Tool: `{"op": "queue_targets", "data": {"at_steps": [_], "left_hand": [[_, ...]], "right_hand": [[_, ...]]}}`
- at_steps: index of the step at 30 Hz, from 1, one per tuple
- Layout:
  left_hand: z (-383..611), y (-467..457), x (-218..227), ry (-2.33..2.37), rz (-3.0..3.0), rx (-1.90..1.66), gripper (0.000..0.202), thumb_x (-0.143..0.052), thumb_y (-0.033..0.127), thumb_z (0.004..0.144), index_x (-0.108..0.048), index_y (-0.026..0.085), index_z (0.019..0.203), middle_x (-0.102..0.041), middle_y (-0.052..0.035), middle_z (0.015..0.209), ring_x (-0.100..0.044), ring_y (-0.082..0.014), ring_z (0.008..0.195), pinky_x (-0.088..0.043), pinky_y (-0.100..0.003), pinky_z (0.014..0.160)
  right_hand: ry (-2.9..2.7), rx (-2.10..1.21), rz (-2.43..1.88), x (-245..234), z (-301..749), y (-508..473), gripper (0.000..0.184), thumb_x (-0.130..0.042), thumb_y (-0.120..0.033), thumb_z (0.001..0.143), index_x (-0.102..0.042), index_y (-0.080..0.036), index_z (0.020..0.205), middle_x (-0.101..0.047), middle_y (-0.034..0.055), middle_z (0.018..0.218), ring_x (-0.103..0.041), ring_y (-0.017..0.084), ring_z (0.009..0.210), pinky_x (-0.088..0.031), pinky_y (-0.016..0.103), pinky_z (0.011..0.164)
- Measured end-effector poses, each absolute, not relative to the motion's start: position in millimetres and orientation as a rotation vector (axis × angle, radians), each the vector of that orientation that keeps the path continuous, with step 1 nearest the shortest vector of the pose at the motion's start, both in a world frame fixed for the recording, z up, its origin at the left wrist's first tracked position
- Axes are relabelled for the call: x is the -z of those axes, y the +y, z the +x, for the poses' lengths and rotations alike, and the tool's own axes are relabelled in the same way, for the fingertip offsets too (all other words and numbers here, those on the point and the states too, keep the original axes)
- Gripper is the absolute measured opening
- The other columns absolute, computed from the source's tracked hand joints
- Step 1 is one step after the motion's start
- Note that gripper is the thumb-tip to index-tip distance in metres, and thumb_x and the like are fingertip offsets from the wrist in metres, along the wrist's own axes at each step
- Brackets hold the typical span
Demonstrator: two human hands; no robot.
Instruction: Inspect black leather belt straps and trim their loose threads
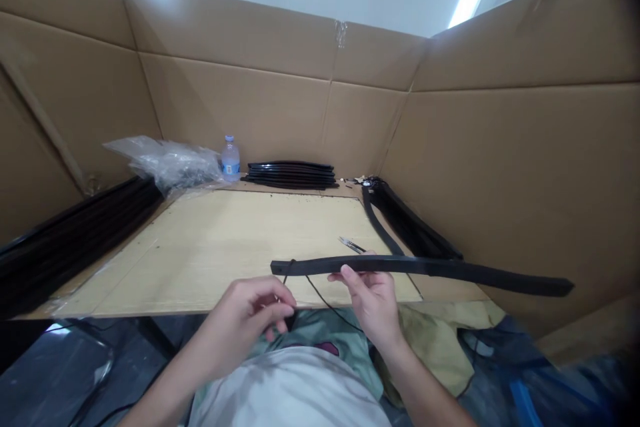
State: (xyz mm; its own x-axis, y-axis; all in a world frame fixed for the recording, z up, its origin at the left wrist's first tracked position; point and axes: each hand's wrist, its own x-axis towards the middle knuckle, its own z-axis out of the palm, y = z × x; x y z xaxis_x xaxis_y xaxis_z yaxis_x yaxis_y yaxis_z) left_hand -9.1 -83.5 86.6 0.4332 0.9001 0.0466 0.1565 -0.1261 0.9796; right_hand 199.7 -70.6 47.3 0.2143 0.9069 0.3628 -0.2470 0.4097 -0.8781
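Currently, the right hand [375, 300] is clamped around a black strip [450, 269] above the table's [215, 240] near edge; the left hand [245, 310] pinches a thin cord [320, 296] looped round the strip's left end. Beyond lies a small tool [353, 245], farther a bottle [230, 163].

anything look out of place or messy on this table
Yes, slightly: small pale scraps lie scattered in the far right corner, and dark specks dot the far edge of the yellowish board, like uncleared debris. The crumpled clear plastic beside the water bottle also looks untidy.
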Motion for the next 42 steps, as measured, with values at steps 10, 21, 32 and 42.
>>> {"op": "queue_targets", "data": {"at_steps": [10,21,32,42], "left_hand": [[-53.5,-44.1,-92.3,1.227,1.369,-1.696,0.02,-0.064,0.031,0.074,-0.058,0.015,0.083,-0.067,-0.0059,0.076,-0.055,-0.0105,0.048,-0.041,-0.019,0.04],[-3.1,-80.8,-79.3,0.813,2.471,-1.127,0.014,-0.048,0.017,0.085,-0.061,0.02,0.089,-0.06,-0.01,0.113,-0.05,-0.0239,0.11,-0.042,-0.04,0.091],[9.4,-67.4,-48.8,1.189,2.665,-1.021,0.014,-0.03,0.017,0.091,-0.044,0.018,0.087,-0.058,-0.0035,0.075,-0.057,-0.016,0.065,-0.041,-0.027,0.058],[-5.4,-51.6,-50.9,1.734,2.225,-0.868,0.016,-0.028,0.027,0.092,-0.043,0.023,0.098,-0.061,0.0001,0.061,-0.061,-0.0182,0.054,-0.034,-0.023,0.046]], "right_hand": [[-1.008,-0.816,-0.78,-50.1,198.4,-74.1,0.009,-0.067,-0.021,0.074,-0.06,-0.018,0.077,-0.06,0.0012,0.068,-0.059,0.016,0.063,-0.047,0.031,0.063],[-1.184,-1.112,-0.834,-30.4,163.1,-90.4,0.013,-0.066,-0.022,0.076,-0.053,-0.019,0.072,-0.056,-0.0022,0.067,-0.053,0.013,0.063,-0.043,0.025,0.059],[-1.173,-1.188,-0.88,-29.0,161.1,-84.8,0.016,-0.063,-0.029,0.078,-0.064,-0.013,0.081,-0.065,0.0039,0.074,-0.057,0.015,0.068,-0.047,0.028,0.067],[-1.53,-1.485,-1.171,-43.6,176.2,-88.8,0.059,-0.024,-0.053,0.091,-0.063,-0.01,0.081,-0.065,0.0078,0.064,-0.061,0.017,0.061,-0.048,0.031,0.065]]}}
